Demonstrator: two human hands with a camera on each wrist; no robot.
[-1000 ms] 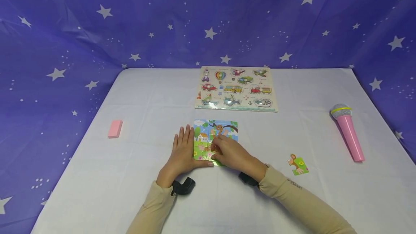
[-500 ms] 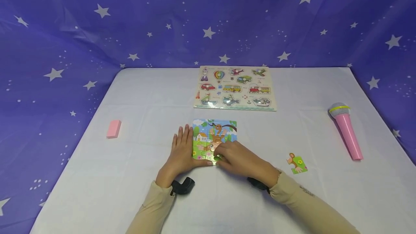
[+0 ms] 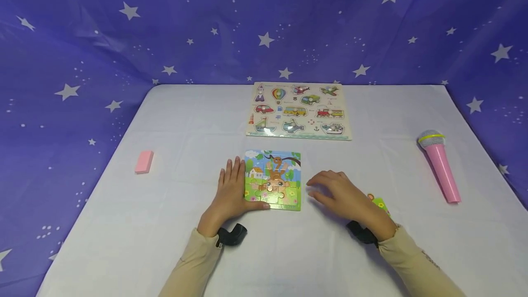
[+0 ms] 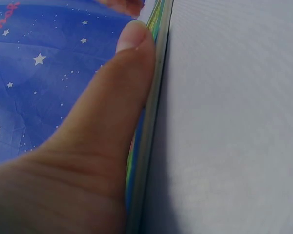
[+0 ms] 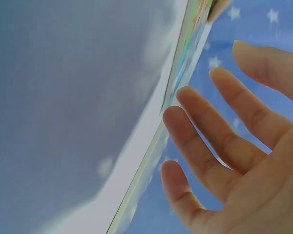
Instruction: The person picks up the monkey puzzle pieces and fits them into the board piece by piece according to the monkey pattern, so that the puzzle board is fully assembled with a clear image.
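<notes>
A square monkey jigsaw puzzle (image 3: pixel 273 179) lies in the middle of the table in the head view. My left hand (image 3: pixel 232 196) rests flat at its left side, fingers straight along that edge and thumb along the front edge. The left wrist view shows the thumb (image 4: pixel 115 87) against the puzzle's rim (image 4: pixel 154 92). My right hand (image 3: pixel 344 196) hovers just right of the puzzle, apart from it, holding nothing; in the right wrist view its fingers (image 5: pixel 200 131) are spread and slightly bent. Behind that hand a loose jigsaw piece (image 3: pixel 379 202) lies partly hidden.
A wooden peg puzzle board (image 3: pixel 299 112) with vehicle pictures lies behind the jigsaw. At the left is a pink block (image 3: pixel 144 162), and a pink toy microphone (image 3: pixel 442 164) lies at the right. A purple starry cloth (image 3: pixel 231 22) hangs beyond the white table (image 3: pixel 185 123).
My right hand has moved from the jigsaw's lower part to the right, its fingers loosening and the puzzle's right side uncovered. It now partly covers the loose piece. My left hand stays put.
</notes>
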